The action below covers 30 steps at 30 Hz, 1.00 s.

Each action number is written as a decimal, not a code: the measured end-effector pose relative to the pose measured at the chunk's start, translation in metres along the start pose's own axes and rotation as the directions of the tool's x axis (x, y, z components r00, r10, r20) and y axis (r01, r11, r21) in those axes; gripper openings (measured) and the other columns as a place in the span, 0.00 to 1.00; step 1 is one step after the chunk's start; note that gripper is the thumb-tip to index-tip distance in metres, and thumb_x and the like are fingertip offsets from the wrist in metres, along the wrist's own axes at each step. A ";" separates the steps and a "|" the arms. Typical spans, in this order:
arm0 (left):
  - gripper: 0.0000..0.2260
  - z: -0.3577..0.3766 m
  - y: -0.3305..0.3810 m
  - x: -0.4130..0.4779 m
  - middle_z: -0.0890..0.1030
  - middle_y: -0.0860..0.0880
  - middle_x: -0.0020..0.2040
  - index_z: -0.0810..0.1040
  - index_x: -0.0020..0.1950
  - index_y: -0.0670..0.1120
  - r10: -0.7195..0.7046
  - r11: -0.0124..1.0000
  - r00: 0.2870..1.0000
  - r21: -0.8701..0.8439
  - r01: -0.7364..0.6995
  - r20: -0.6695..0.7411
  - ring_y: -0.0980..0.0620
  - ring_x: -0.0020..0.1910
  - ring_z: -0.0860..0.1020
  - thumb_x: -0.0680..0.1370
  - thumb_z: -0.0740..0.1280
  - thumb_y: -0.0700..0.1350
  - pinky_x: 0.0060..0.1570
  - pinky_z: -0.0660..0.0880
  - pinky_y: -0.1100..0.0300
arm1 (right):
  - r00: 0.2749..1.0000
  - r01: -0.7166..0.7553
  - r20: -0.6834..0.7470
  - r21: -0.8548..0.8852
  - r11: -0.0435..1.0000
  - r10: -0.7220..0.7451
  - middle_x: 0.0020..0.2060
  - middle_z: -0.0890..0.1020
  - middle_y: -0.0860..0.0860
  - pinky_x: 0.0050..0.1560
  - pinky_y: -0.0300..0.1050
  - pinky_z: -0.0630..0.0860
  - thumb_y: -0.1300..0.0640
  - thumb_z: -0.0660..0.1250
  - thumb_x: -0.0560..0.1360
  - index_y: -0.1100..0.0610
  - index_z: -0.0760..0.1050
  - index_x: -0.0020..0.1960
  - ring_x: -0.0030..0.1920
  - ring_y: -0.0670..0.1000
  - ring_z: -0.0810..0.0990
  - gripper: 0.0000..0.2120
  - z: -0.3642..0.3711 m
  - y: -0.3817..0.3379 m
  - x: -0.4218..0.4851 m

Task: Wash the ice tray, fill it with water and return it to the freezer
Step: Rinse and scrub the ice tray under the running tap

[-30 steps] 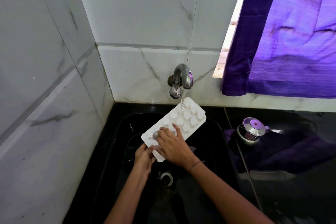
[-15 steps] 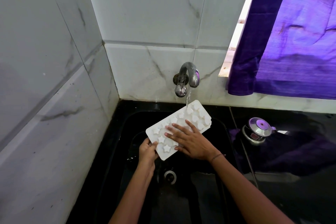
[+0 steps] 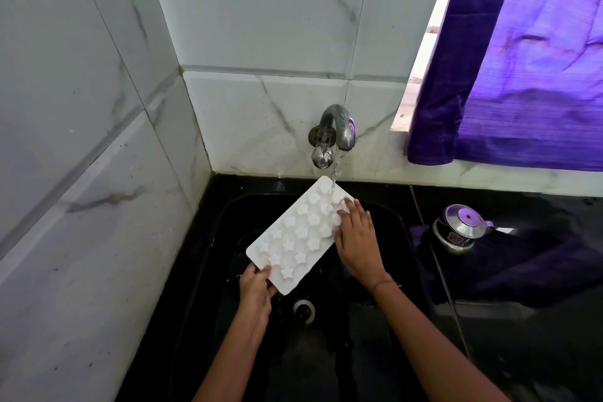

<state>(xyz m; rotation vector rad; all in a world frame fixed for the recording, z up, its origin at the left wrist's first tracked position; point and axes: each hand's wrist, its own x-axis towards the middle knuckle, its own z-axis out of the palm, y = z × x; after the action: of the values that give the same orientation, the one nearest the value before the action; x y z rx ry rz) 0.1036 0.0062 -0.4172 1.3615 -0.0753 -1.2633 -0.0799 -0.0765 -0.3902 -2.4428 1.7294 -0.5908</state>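
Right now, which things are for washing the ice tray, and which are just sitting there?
For the job:
ice tray, gripped by the left hand, right hand flat on it
tap
running water
sink

Just lying about:
steel pot beside the sink
purple curtain

The tray between the left hand and right hand looks like matt white plastic. Above the hands, the tap is polished metal. Under them, the sink is glossy black. The tiles are smooth and marbled. Right of the right hand are a woven cloth curtain and a shiny metal pot.
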 end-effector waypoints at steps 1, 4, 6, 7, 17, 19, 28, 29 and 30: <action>0.10 0.000 -0.001 0.000 0.80 0.46 0.43 0.73 0.57 0.43 -0.001 1.000 1.000 -0.004 0.001 0.000 0.49 0.40 0.79 0.79 0.59 0.33 0.32 0.75 0.56 | 1.000 0.001 -0.027 -0.003 1.000 -0.001 0.75 0.60 0.58 0.75 0.57 0.50 0.55 0.56 0.80 0.60 0.67 0.68 0.77 0.59 0.53 0.18 0.001 -0.004 -0.001; 0.09 0.002 -0.001 0.001 0.79 0.46 0.43 0.73 0.56 0.43 0.001 1.000 1.000 -0.023 -0.001 0.003 0.49 0.41 0.79 0.79 0.59 0.33 0.34 0.75 0.55 | 0.999 0.003 -0.044 -0.041 0.999 -0.005 0.76 0.57 0.58 0.76 0.58 0.47 0.53 0.55 0.81 0.58 0.65 0.71 0.77 0.59 0.49 0.21 0.000 -0.011 -0.001; 0.09 0.005 -0.001 0.001 0.80 0.47 0.44 0.73 0.54 0.44 0.003 0.999 1.000 -0.034 -0.003 0.009 0.50 0.41 0.79 0.79 0.59 0.33 0.34 0.76 0.55 | 1.000 0.008 0.001 -0.064 0.998 -0.008 0.77 0.53 0.57 0.76 0.55 0.41 0.47 0.51 0.81 0.57 0.60 0.74 0.77 0.56 0.45 0.25 0.000 -0.016 -0.003; 0.09 0.008 -0.001 0.001 0.80 0.47 0.43 0.74 0.53 0.44 0.002 0.999 1.000 -0.040 -0.001 0.018 0.50 0.41 0.79 0.79 0.59 0.33 0.33 0.77 0.56 | 0.999 0.037 0.037 -0.090 0.995 -0.034 0.78 0.51 0.56 0.75 0.54 0.38 0.45 0.50 0.81 0.57 0.57 0.76 0.77 0.55 0.43 0.27 0.002 -0.020 -0.005; 0.10 0.021 0.000 0.009 0.80 0.47 0.44 0.74 0.57 0.43 0.023 1.000 0.999 -0.003 -0.022 0.032 0.49 0.42 0.79 0.79 0.60 0.33 0.37 0.76 0.55 | 0.992 0.116 0.054 -0.021 0.993 -0.115 0.77 0.56 0.54 0.76 0.57 0.52 0.48 0.56 0.81 0.53 0.65 0.72 0.77 0.54 0.52 0.22 0.007 -0.022 -0.030; 0.10 0.023 -0.003 0.009 0.80 0.46 0.45 0.74 0.57 0.42 0.003 1.000 0.999 -0.006 -0.003 0.045 0.48 0.43 0.80 0.79 0.60 0.33 0.38 0.76 0.55 | 0.993 0.091 0.073 0.035 0.995 -0.094 0.76 0.58 0.53 0.75 0.56 0.55 0.48 0.57 0.80 0.50 0.69 0.69 0.76 0.54 0.54 0.18 -0.001 -0.011 -0.024; 0.10 0.044 -0.002 0.007 0.80 0.45 0.48 0.74 0.58 0.43 -0.027 0.999 0.992 -0.025 0.031 0.120 0.48 0.46 0.80 0.80 0.58 0.34 0.40 0.77 0.54 | 0.989 0.146 0.021 -0.167 0.975 -0.145 0.70 0.70 0.58 0.69 0.65 0.61 0.52 0.63 0.76 0.49 0.76 0.61 0.71 0.62 0.66 0.14 -0.004 -0.014 -0.026; 0.10 0.045 -0.001 0.008 0.80 0.45 0.49 0.74 0.58 0.43 -0.025 0.999 0.992 -0.020 0.028 0.127 0.47 0.47 0.79 0.80 0.58 0.34 0.41 0.77 0.54 | 0.992 0.128 0.019 -0.172 0.977 -0.127 0.70 0.69 0.58 0.69 0.65 0.61 0.52 0.63 0.76 0.49 0.76 0.61 0.71 0.63 0.65 0.14 -0.005 -0.014 -0.025; 0.11 0.047 0.000 0.009 0.80 0.45 0.50 0.74 0.58 0.43 -0.023 1.000 0.990 -0.012 0.024 0.137 0.46 0.48 0.79 0.80 0.58 0.34 0.41 0.77 0.54 | 0.993 0.121 0.019 -0.179 0.976 -0.120 0.70 0.69 0.58 0.69 0.65 0.61 0.52 0.63 0.76 0.50 0.76 0.61 0.72 0.63 0.64 0.14 -0.007 -0.013 -0.024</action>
<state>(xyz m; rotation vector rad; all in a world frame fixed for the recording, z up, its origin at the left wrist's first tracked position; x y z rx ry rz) 0.0757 -0.0314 -0.4080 1.2666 -0.1460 -1.3738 -0.0779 -0.0485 -0.3863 -2.6841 1.7105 -0.4517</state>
